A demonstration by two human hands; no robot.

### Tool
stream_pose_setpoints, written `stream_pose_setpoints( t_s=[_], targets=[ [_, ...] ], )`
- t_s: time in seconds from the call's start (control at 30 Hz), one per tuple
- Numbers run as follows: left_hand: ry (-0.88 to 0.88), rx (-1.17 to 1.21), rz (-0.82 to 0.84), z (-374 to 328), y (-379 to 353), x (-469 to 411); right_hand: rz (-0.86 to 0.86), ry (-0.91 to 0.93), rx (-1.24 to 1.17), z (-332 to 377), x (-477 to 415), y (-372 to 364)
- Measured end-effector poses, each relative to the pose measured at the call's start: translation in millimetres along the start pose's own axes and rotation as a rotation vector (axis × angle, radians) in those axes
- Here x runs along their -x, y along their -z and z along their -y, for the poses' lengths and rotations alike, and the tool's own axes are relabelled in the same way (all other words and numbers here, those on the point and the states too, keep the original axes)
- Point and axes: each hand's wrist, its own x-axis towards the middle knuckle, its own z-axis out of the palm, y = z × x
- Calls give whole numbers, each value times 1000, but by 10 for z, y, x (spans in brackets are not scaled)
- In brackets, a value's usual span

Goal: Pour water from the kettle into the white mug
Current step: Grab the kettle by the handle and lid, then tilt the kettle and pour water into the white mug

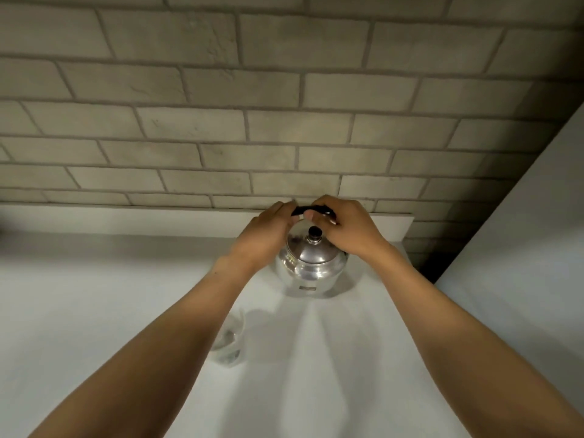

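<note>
Nearest to the camera, two bare forearms reach forward over the white counter (pixel 94 311), and they come together toward the far middle. Under the left forearm stands a pale vessel (pixel 229 339), partly hidden; I cannot tell if it is the white mug or a clear glass. Farther away the steel kettle (pixel 311 267) sits upright on the counter, close to the brick wall (pixel 221 121), with its domed lid and black knob (pixel 314 233) toward the viewer. Its black handle (pixel 301 210) arches over the top and its long axis runs left to right between the hands. The right hand (pixel 344 226) is curled around the right part of the handle, grasping it. The left hand (pixel 268 230) touches the left end of the handle with its fingertips, but a full grip is not sure. Both hands are about equally near to the kettle. The pale vessel lies nearer to the person and to the left of the kettle, so I judge that the kettle must come back and leftward before tilting.
</note>
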Motion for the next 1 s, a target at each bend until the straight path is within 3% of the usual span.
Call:
stream_pose_setpoints(
  t_s=[0.27, 0.4, 0.63, 1.0],
  targets=[
    [-71, 49, -229, -512, 193, 859, -89, 25, 86, 436, 590, 219],
    [-217, -130, -375, -631, -99, 1516, -67, -5, 46, 534, 919, 250],
    [-111, -167, -171, -791, -534, 2028, -5, -28, 28, 671, 1310, 242],
    [-30, 36, -60, -825, -555, 2057, 51, 25, 86, 936, 1363, 303]
  ],
)
